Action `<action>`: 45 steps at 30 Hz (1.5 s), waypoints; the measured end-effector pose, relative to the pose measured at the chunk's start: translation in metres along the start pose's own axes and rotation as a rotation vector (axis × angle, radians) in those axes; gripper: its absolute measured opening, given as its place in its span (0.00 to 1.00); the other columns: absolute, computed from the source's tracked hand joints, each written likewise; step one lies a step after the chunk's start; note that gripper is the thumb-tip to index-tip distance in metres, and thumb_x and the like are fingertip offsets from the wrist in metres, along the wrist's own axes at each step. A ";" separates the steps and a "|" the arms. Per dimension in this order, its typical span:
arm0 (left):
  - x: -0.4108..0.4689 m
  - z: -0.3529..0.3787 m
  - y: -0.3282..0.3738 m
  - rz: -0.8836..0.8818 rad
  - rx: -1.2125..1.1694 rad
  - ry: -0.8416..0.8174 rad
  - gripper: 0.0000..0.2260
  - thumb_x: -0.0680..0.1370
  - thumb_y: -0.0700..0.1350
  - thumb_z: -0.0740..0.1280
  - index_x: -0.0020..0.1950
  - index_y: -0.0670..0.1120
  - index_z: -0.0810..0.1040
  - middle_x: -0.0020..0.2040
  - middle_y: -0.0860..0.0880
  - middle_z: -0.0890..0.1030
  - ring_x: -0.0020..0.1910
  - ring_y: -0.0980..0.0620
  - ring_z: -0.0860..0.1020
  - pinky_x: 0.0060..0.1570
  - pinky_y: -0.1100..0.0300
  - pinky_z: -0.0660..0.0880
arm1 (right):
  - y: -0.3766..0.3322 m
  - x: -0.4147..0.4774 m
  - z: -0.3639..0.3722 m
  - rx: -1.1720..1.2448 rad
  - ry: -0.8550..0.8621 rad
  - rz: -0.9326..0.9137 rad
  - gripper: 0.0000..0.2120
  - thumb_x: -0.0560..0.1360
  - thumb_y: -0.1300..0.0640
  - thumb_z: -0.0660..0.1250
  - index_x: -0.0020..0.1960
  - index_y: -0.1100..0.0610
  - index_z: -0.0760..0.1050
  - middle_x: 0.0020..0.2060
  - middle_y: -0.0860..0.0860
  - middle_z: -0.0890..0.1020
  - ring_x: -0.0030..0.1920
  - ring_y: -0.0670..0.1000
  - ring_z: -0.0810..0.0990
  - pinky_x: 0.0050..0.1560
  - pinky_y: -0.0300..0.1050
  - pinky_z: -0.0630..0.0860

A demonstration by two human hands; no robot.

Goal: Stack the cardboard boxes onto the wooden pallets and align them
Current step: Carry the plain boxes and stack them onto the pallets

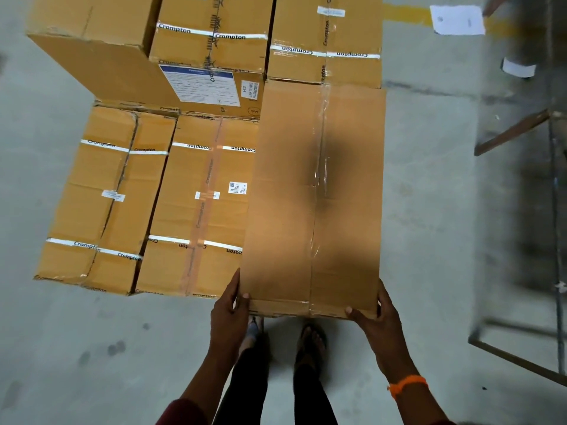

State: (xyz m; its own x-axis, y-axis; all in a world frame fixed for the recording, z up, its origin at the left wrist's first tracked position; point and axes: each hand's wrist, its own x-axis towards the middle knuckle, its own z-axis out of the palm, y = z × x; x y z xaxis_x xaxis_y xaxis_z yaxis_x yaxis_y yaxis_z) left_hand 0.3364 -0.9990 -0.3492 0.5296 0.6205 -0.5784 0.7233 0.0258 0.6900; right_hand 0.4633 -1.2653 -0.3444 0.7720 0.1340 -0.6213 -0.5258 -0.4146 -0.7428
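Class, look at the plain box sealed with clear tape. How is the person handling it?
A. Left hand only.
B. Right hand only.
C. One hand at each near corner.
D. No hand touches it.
C: the left hand grips the near left corner of the plain box, and the right hand grips its near right corner, thumbs on top.

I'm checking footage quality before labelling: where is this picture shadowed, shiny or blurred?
Head view: a dark shadow lies on the middle of the plain box held by the left hand and right hand; its clear tape glints; the metal frame at right is blurred.
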 end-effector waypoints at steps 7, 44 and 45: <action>0.010 -0.002 0.005 0.035 0.013 0.007 0.23 0.84 0.45 0.62 0.76 0.63 0.62 0.71 0.50 0.74 0.64 0.49 0.73 0.65 0.46 0.74 | -0.007 0.005 0.007 -0.006 0.031 -0.013 0.43 0.72 0.54 0.78 0.79 0.39 0.59 0.74 0.47 0.71 0.72 0.55 0.72 0.69 0.62 0.74; -0.192 -0.128 0.060 0.166 0.583 -0.284 0.30 0.81 0.50 0.66 0.80 0.42 0.60 0.78 0.42 0.65 0.77 0.43 0.63 0.75 0.53 0.58 | -0.103 -0.193 0.112 -0.739 -0.332 -0.091 0.16 0.77 0.56 0.69 0.62 0.63 0.78 0.61 0.61 0.81 0.60 0.57 0.78 0.52 0.43 0.69; -0.186 -0.147 0.059 0.164 0.583 -0.287 0.30 0.81 0.50 0.66 0.80 0.42 0.61 0.78 0.42 0.66 0.77 0.43 0.63 0.76 0.53 0.59 | -0.108 -0.199 0.125 -0.756 -0.335 -0.106 0.16 0.78 0.56 0.68 0.62 0.62 0.78 0.61 0.61 0.81 0.61 0.58 0.78 0.53 0.44 0.70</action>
State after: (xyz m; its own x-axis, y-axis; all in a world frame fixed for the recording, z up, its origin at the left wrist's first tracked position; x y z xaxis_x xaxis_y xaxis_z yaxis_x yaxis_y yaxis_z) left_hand 0.2151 -0.9982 -0.1373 0.6917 0.3451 -0.6344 0.7017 -0.5288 0.4775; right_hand 0.3217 -1.1350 -0.1716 0.5939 0.4174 -0.6878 0.0174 -0.8613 -0.5077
